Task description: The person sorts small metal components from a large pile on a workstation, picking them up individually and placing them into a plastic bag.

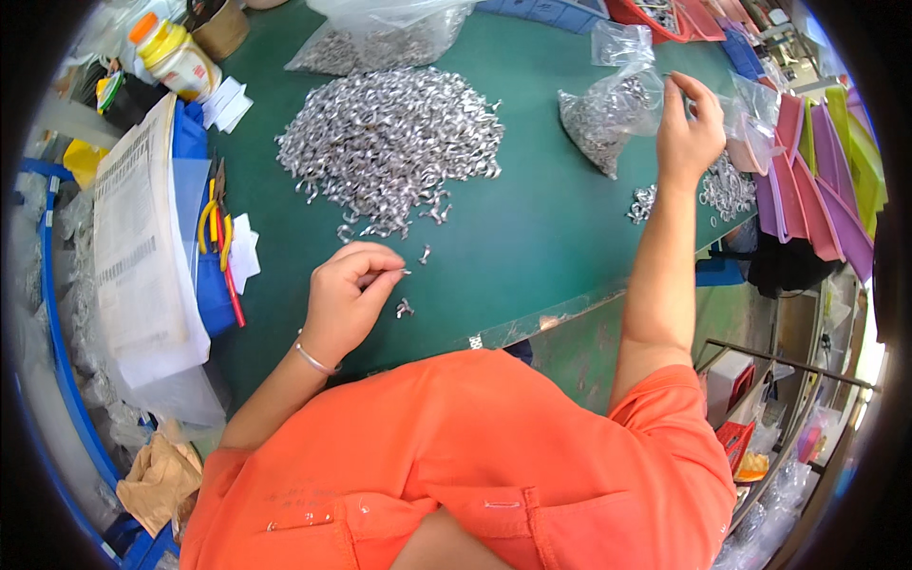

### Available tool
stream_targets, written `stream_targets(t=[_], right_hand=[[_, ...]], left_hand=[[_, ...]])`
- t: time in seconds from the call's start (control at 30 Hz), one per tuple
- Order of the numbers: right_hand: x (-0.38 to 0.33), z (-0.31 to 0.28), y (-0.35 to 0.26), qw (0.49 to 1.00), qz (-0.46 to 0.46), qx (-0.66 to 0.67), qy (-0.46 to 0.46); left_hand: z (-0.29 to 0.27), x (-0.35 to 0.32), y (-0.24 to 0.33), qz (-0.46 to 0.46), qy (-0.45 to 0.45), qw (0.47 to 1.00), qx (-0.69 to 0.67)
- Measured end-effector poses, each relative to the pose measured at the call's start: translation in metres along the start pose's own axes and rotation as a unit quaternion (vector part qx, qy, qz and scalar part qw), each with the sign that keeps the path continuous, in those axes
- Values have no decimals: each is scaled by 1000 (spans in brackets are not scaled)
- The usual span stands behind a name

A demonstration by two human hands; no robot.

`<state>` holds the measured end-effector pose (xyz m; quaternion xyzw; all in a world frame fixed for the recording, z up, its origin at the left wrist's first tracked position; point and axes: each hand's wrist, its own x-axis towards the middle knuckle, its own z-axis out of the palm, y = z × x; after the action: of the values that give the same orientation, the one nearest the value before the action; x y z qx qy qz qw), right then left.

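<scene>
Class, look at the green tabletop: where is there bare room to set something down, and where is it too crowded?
The widest bare patch of the green table lies between the big pile of metal pieces and the right forearm. A narrower strip runs along the near edge, right of the left hand. It is crowded at the left by papers and pliers, and around the right hand with its clear bags.

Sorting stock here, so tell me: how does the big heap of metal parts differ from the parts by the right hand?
The big heap lies loose and bare on the green table; the parts in the clear bag are enclosed in plastic, which the right hand touches. The heap is far larger and spread wide; the bagged lot is bunched. Both are small silvery metal pieces.
</scene>
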<state>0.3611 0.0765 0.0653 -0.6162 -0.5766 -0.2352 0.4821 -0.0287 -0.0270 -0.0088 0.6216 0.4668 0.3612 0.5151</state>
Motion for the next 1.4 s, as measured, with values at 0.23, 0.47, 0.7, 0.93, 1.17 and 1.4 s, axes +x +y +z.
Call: stream_targets(t=[0.23, 0.47, 0.7, 0.93, 1.17, 1.4], right_hand=[[-67, -3, -90, 983, -89, 125, -103], [-156, -21, -189, 675, 295, 534, -416], [-175, -26, -198, 626, 363, 614, -314], [-178, -25, -196, 731, 224, 581, -279], [-178, -24, -191, 839, 45, 487, -240], [-174, -28, -184, 804, -35, 481, -347]], left_hand=[[-4, -1, 8, -90, 22, 958, -273], [-1, -4, 10, -12, -5, 960, -280], [0, -7, 8, -40, -4, 955, -293], [-3, -8, 10, -94, -32, 951, -294], [1, -10, 9, -65, -32, 950, -303], [-5, -15, 8, -3, -46, 999, 2]])
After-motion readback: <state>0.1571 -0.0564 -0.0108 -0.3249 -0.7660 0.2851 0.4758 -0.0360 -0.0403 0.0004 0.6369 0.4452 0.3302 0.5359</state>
